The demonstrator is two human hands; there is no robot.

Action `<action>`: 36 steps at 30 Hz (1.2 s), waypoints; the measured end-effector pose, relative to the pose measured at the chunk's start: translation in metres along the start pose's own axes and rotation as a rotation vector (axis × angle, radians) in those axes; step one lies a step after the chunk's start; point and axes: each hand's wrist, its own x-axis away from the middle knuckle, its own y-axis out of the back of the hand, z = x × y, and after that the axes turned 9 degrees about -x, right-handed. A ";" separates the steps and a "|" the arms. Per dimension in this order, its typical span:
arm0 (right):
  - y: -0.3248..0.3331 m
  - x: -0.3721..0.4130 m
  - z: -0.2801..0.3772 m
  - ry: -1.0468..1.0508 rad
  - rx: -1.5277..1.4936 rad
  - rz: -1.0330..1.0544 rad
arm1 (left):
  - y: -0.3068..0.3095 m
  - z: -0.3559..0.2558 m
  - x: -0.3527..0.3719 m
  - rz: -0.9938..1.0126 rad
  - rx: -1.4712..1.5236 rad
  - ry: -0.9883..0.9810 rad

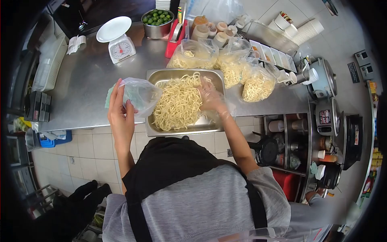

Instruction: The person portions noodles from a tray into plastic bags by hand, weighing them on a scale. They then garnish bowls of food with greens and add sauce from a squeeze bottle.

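A deep metal tray (151, 128) full of pale noodles (177, 103) stands at the counter's front edge. My left hand (121, 105) holds a clear plastic bag (143, 97) open at the tray's left side, fingers pinching its rim. Under a clear plastic glove, my right hand (211, 97) reaches into the noodles at the tray's right side, its fingertips among the strands. Filled noodle bags (258, 85) sit behind and to the right of the tray.
On the steel counter (76, 101) are a white scale (121, 49), a pot of green limes (157, 24), a red tape dispenser (175, 38) and sauce bottles (200, 31). Another person's legs (86, 197) show at lower left.
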 end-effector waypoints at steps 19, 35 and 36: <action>0.132 0.069 0.066 0.180 -1.563 -0.526 | 0.017 -0.014 -0.004 0.225 0.493 0.242; 0.034 0.022 0.004 0.270 -0.615 0.139 | 0.030 -0.007 0.006 0.273 0.560 0.216; 0.040 0.028 0.031 0.185 -0.433 0.105 | 0.029 -0.006 0.006 0.259 0.545 0.210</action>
